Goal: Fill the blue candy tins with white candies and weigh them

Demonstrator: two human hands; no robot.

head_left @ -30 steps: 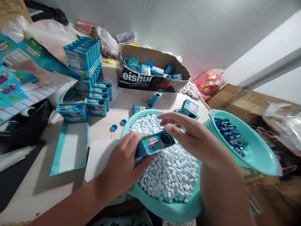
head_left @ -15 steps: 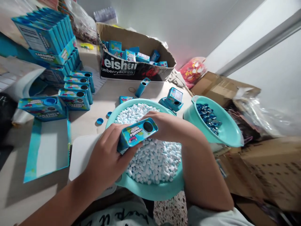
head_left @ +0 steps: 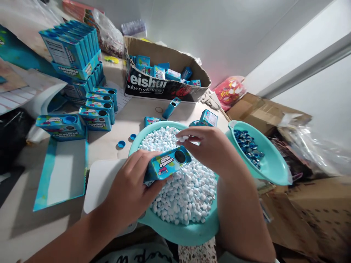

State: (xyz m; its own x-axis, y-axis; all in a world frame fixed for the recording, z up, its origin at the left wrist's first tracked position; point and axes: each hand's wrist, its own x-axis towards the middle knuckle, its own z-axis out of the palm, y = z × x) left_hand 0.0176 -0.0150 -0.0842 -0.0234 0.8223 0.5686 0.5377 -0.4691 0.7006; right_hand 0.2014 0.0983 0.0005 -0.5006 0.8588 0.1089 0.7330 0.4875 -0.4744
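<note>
My left hand [head_left: 134,182] is wrapped around a blue candy tin [head_left: 166,163] marked "Caramelo Macizo", tilted over the candies with its round black opening facing up. Just above that opening, my right hand [head_left: 210,148] is closed in a pinch on a few small white candies [head_left: 183,138]. Beneath both hands sits a turquoise basin [head_left: 189,235] full of white and pale blue candies [head_left: 186,201]. Two blue caps [head_left: 121,144] lie on the table left of the basin.
At left, several upright tins [head_left: 95,118] stand near a stack of tins in display trays [head_left: 72,69] and an open box lid [head_left: 63,171]. A cardboard box [head_left: 164,89] of tins stands behind. To the right, a turquoise bowl [head_left: 274,164] holds blue caps.
My right hand has risen out of the candies and now holds a few beside the tin's opening. The tin stays in my left hand. The whole view has shifted slightly.
</note>
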